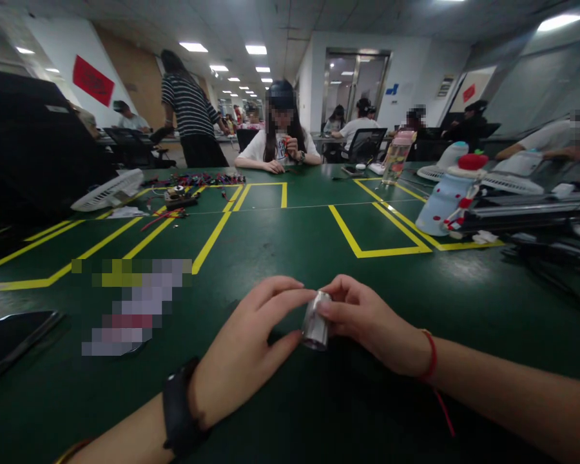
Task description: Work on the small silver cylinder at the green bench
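A small shiny metal cylinder (316, 321) stands just above the green table (290, 251), near its front edge. My left hand (251, 341) pinches it from the left with thumb and fingers; a black band wraps that wrist. My right hand (367, 322) grips the cylinder from the right, its fingers curled over the top. A red string circles my right wrist.
A dark phone (9, 345) lies at the left edge. A blurred-out item (130, 303) lies left of my hands. A white fan (109, 190), loose small parts (193, 180), a pale bottle with a red cap (447, 200) and a black tray (526, 216) stand farther back. A person sits opposite.
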Tool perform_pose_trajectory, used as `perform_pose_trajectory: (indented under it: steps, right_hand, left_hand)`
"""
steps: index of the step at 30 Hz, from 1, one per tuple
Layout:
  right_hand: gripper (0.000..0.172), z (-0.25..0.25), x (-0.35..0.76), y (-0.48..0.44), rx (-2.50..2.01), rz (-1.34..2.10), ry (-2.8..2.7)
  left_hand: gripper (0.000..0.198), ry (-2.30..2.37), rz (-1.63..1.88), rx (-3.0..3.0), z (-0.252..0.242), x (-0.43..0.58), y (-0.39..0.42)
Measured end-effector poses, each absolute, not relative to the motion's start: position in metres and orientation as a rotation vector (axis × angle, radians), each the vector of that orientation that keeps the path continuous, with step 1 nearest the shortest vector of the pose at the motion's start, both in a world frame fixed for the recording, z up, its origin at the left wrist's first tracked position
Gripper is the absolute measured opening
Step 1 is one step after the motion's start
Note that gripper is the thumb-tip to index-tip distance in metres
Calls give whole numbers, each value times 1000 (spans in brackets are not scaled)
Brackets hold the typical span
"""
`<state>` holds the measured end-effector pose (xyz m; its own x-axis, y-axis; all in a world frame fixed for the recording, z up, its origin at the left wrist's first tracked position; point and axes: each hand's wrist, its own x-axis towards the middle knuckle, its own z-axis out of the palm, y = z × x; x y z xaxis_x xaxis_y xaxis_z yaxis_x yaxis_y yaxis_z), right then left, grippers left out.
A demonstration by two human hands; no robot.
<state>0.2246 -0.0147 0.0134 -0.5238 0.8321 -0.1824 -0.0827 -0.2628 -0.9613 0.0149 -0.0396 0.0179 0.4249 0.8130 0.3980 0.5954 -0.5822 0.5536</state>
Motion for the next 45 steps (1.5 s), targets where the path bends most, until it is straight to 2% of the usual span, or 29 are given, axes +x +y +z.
perform_pose_trajectory:
  steps: [2, 5, 10, 12, 22, 32, 38, 45]
  right_hand:
    - [41, 13, 225, -13, -926, 2099, -1065]
    - [39, 11, 232, -14, -838, 2278, -981]
    - [69, 3, 236, -17, -718, 2545, -1045]
    - [71, 1, 235, -16, -682, 2569, -1054]
    - [57, 0, 235, -20, -623, 2473, -1088]
    - [56, 8, 233, -28, -792, 2369, -1098]
    - [50, 21, 232, -48, -1094, 2031, -1050]
    - [51, 29, 236, -55, -1074, 1730, -1328]
  left_hand:
    - [41, 1124, 962, 2382, 20, 24, -36]
    - [29, 1069, 1013, 2312, 23, 33, -33]
    - [24, 1120, 1068, 2099, 27, 40, -37]
    - [23, 1122, 1073, 2071, 27, 41, -40]
    - [23, 1078, 1094, 2094, 19, 36, -47]
    - [23, 1200, 1080, 2062, 19, 33, -52]
    - [22, 1307, 1087, 1571, 21, 33, -48]
    - [35, 1079, 783, 1028, 26, 39, -52]
